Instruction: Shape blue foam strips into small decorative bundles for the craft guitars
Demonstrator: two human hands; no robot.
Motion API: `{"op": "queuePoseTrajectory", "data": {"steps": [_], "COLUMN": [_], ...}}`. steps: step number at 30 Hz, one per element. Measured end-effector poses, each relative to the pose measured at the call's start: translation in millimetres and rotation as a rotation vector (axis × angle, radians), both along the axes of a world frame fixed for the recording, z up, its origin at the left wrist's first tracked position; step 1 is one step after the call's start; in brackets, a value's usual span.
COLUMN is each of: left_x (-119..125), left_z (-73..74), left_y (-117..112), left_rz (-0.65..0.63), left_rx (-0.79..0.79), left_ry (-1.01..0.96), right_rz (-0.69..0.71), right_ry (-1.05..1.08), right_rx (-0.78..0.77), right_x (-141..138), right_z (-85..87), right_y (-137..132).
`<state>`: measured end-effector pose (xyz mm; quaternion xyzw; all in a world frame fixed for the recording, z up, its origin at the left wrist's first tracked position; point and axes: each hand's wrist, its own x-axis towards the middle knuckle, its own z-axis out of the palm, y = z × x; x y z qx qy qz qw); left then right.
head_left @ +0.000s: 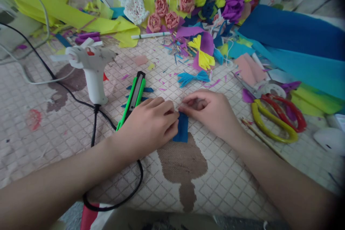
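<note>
A small strip of blue crepe paper hangs between my hands over the patterned tablecloth. My left hand has its fingers curled and pinched at the strip's upper left edge. From the other side, my right hand pinches the top right corner between thumb and fingertips. Beside my left wrist lies a green box cutter, partly covered by the hand, with several dark blue paper pieces under and around it. Just beyond my hands rest a tied blue paper bow and a yellow one.
A white glue gun stands at left, its black cord looping toward the front edge. Scissors with yellow and red handles lie at right near a thin stick. Paper roses, scraps and blue crepe sheets fill the back.
</note>
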<state>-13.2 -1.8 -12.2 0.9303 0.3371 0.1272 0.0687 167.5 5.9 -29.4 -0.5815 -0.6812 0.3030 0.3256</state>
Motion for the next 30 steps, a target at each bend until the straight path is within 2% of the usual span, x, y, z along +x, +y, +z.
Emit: {"op": "queuePoseTrajectory", "data": {"steps": [4, 8, 13, 20, 23, 30], "left_x": [0, -1, -3, -2, -4, -9], "left_z": [0.9, 3.7, 5.2, 6.8, 6.2, 3.4], "left_y": [-1, -5, -7, -8, -9, -7], "left_rz": [0.010, 0.046, 0.056, 0.047, 0.040, 0.020], "left_rx": [-0.002, 0.029, -0.002, -0.027, -0.037, -0.146], "left_ry": [0.010, 0.074, 0.129, 0.141, 0.120, -0.035], "right_rz": [0.022, 0.038, 0.040, 0.062, 0.117, 0.245], "right_ry": [-0.045, -0.068, -0.071, 0.005, 0.031, -0.090], "right_rx": [0.059, 0.075, 0.088, 0.030, 0.023, 0.075], "right_x": [-1, -1, -2, 3, 8, 9], "right_z": [-0.9, -0.5, -1.0, -1.7, -0.2, 3.1], "right_y": [-1, -2, -2, -2, -2, -8]}}
